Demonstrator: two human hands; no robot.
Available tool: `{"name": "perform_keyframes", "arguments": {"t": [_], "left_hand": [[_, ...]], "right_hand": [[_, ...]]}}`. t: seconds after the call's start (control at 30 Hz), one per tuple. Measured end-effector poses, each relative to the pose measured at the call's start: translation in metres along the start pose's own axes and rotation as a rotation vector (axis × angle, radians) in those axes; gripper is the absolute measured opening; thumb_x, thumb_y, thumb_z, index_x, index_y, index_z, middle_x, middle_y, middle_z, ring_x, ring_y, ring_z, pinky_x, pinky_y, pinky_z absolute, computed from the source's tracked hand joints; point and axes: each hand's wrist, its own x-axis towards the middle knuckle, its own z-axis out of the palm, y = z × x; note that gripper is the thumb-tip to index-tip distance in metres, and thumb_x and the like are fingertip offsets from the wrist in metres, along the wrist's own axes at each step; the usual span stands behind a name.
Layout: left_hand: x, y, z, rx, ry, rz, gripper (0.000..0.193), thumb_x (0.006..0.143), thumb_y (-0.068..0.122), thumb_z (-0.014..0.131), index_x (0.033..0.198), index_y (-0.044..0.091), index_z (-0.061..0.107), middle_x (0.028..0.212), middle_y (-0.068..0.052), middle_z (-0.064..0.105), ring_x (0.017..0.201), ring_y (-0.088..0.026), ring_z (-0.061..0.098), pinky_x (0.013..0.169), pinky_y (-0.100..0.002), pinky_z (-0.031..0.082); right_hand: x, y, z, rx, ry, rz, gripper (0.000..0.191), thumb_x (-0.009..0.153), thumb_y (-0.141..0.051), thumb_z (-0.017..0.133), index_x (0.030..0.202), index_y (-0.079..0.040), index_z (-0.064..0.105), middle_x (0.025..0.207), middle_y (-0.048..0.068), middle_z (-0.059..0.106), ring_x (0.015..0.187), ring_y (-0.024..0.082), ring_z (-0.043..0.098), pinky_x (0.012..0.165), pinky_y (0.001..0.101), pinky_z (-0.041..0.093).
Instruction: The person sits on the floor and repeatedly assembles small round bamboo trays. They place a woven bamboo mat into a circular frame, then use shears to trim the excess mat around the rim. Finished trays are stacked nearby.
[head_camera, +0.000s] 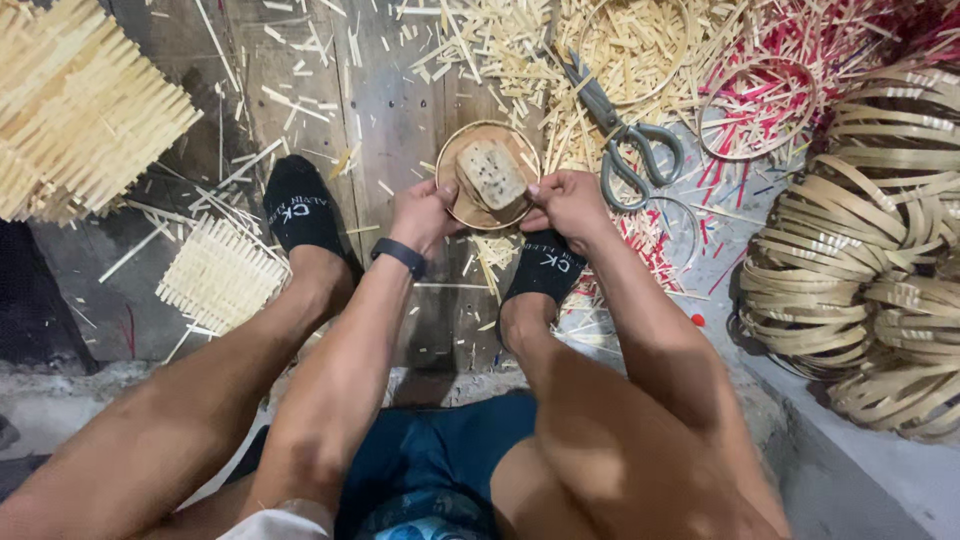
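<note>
My left hand (422, 215) and my right hand (567, 203) both grip a round bamboo ring (452, 150) from its two sides, just above my right foot in a black sock (546, 270). Inside the ring sits a pale rectangular block (491, 173) with dark dots on its face, tilted. A black band circles my left wrist (399, 255). My left foot, also in a black sock (298, 208), rests on the wooden floor to the left.
Large grey scissors (622, 130) lie just beyond my right hand among bamboo slivers and red sticks. Stacked bamboo hoops (870, 240) fill the right side. A small slatted bamboo panel (220, 275) and a bigger one (80, 100) lie at the left.
</note>
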Motion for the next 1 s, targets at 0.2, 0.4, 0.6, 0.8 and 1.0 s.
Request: {"name": "perform_keyframes", "arguments": {"t": [0.2,0.4,0.6,0.8,1.0], "left_hand": [[-0.005,-0.001,0.009,0.153,0.159,0.130,0.028,0.103,0.015,0.062,0.121,-0.004,0.072,0.102,-0.013,0.077,0.081,-0.022,0.075,0.067,-0.038,0.066],[-0.027,-0.011,0.007,-0.170,0.070,-0.038,0.044,0.101,0.008,0.054,0.145,0.012,0.050,0.116,-0.014,0.072,0.089,-0.027,0.077,0.068,-0.041,0.068],[-0.020,-0.037,0.016,-0.122,0.218,0.035,0.051,0.099,0.002,0.054,0.148,0.016,0.051,0.116,-0.015,0.073,0.086,-0.028,0.076,0.063,-0.040,0.065],[-0.024,0.004,-0.010,0.331,0.027,0.566,0.045,0.099,0.005,0.061,0.143,0.008,0.059,0.121,-0.010,0.075,0.101,-0.022,0.072,0.083,-0.034,0.060],[-0.051,0.029,0.029,0.735,0.098,0.889,0.027,0.099,0.030,0.072,0.113,0.007,0.074,0.105,-0.016,0.075,0.097,-0.029,0.073,0.088,-0.037,0.057]], "right_hand": [[-0.009,0.008,0.010,0.035,0.056,-0.086,0.015,0.097,-0.006,0.067,0.098,0.006,0.059,0.082,0.017,0.069,0.065,0.026,0.073,0.057,0.0380,0.066],[-0.023,0.006,0.013,0.086,-0.034,-0.041,0.014,0.095,-0.003,0.066,0.100,0.006,0.057,0.087,0.016,0.071,0.070,0.028,0.076,0.061,0.0388,0.066],[-0.022,0.014,0.020,0.030,0.062,-0.060,0.022,0.096,-0.004,0.067,0.102,0.010,0.051,0.084,0.020,0.070,0.068,0.032,0.075,0.057,0.0402,0.066],[-0.042,-0.018,0.016,-0.053,0.006,-0.200,0.038,0.102,-0.025,0.063,0.118,0.009,0.058,0.096,0.017,0.069,0.077,0.021,0.074,0.060,0.0324,0.065],[-0.060,-0.042,0.044,-0.579,0.132,-0.396,0.053,0.082,-0.032,0.082,0.115,0.003,0.058,0.103,0.019,0.071,0.086,0.027,0.073,0.074,0.0369,0.059]]}}
